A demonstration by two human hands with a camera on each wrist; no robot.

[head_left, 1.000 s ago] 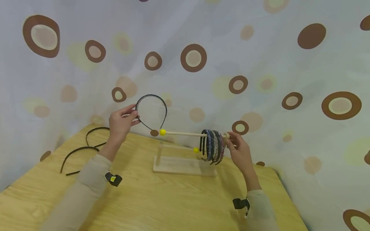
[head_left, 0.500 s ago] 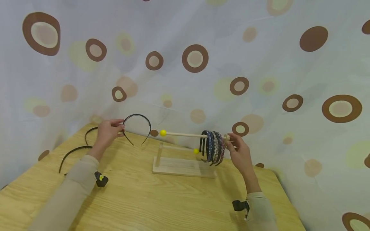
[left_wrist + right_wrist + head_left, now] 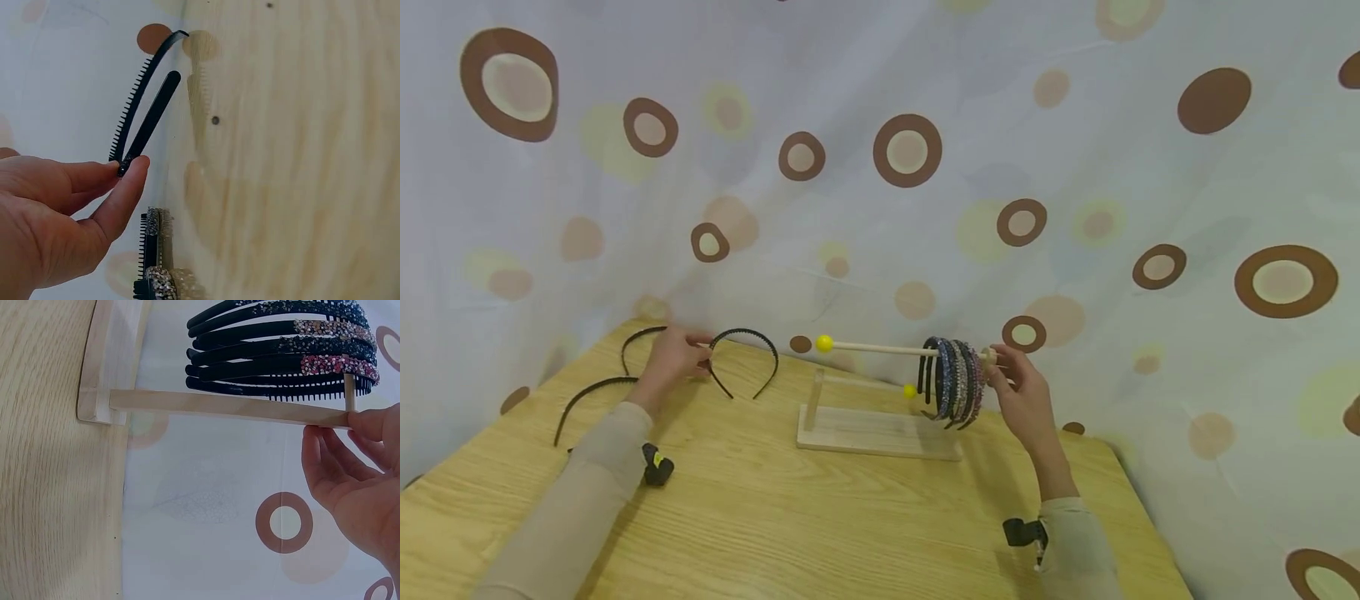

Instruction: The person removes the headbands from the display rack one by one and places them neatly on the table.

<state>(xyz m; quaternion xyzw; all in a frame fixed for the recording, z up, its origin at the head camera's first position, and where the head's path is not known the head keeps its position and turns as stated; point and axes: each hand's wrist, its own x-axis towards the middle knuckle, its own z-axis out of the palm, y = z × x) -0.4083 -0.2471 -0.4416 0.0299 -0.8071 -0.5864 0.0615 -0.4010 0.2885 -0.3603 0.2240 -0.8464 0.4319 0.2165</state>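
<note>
My left hand (image 3: 673, 358) pinches a black toothed headband (image 3: 767, 340) by one side, between thumb and fingertips in the left wrist view. The headband stands upright, its two ends pointing down, low over the back left of the table. On the right, my right hand (image 3: 1024, 396) grips the top of the post (image 3: 219, 405) of a wooden headband stand (image 3: 880, 446). Several headbands (image 3: 957, 379), sparkly ones among them, hang bunched on the stand's upper rod (image 3: 880, 348), close to that hand. A yellow ball (image 3: 824, 343) caps the rod's left end.
Two more headbands sit at the table's left: one behind my left hand (image 3: 638, 336), a nearer one (image 3: 587, 389) partly covered by my forearm. A second yellow ball (image 3: 910, 391) ends a lower rod. A dotted curtain (image 3: 850, 217) rises behind the wooden table (image 3: 820, 533).
My left hand has carried the headband left and down, from beside the rod's yellow ball to low over the table. My right hand has kept its grip on the stand.
</note>
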